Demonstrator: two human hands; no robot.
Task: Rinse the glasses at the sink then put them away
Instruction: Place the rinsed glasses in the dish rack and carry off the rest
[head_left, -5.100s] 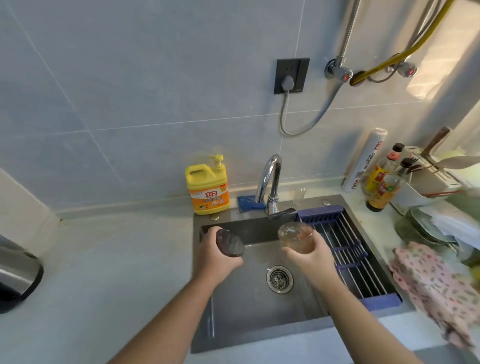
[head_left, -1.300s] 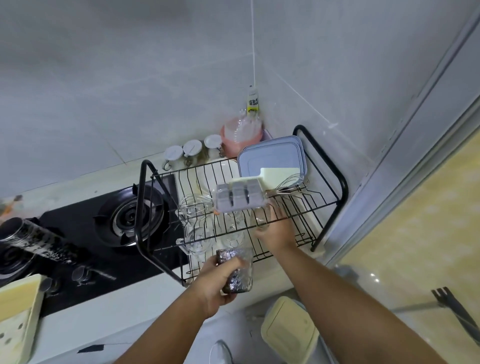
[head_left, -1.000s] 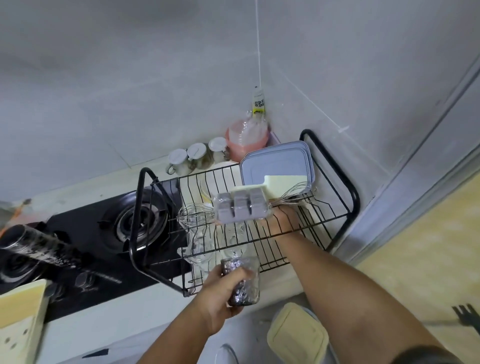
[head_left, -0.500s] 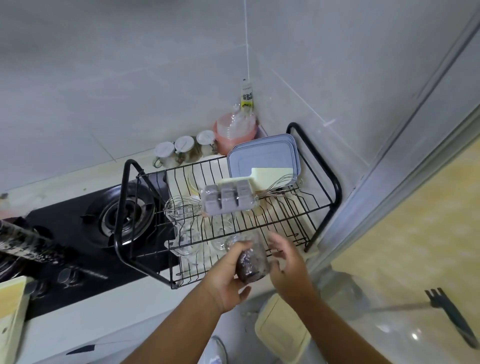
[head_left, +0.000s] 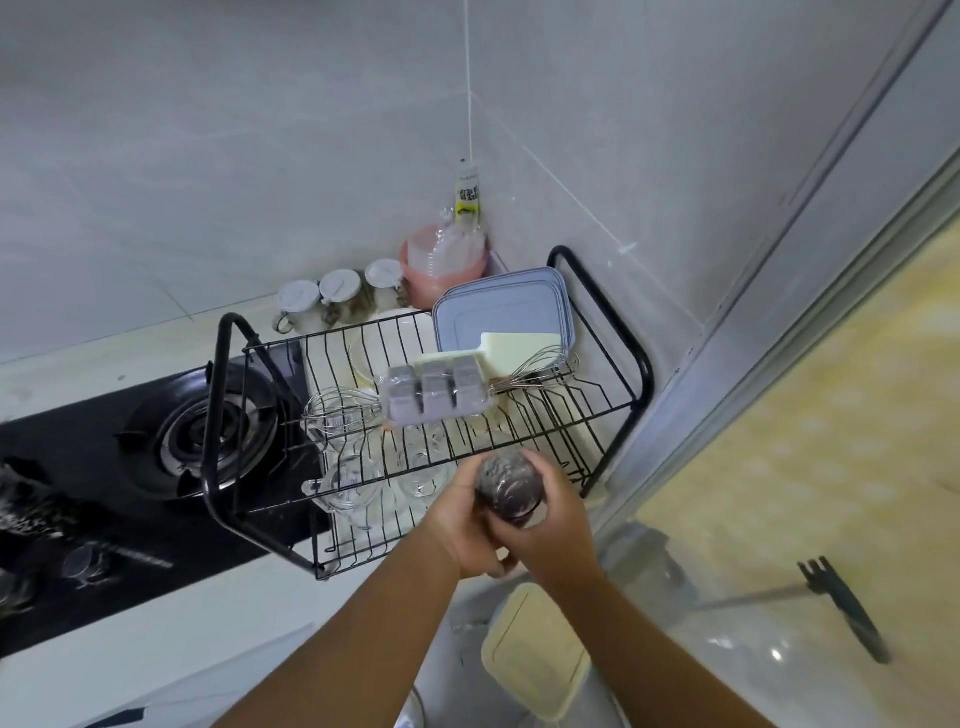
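Stowing seems near its end: left hand (head_left: 462, 530) and right hand (head_left: 556, 525) both curl round a dark glass (head_left: 509, 486) just before the rack (head_left: 644, 374), with clear glasses (head_left: 353, 486) already racked beyond the left hand; this one remains.

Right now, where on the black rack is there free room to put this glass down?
The glass could go on the upper shelf of the rack, front right: bare wires between the grey ice tray and the right frame. Behind, the blue container and a whisk crowd it. Lower shelf, left: clear glasses.
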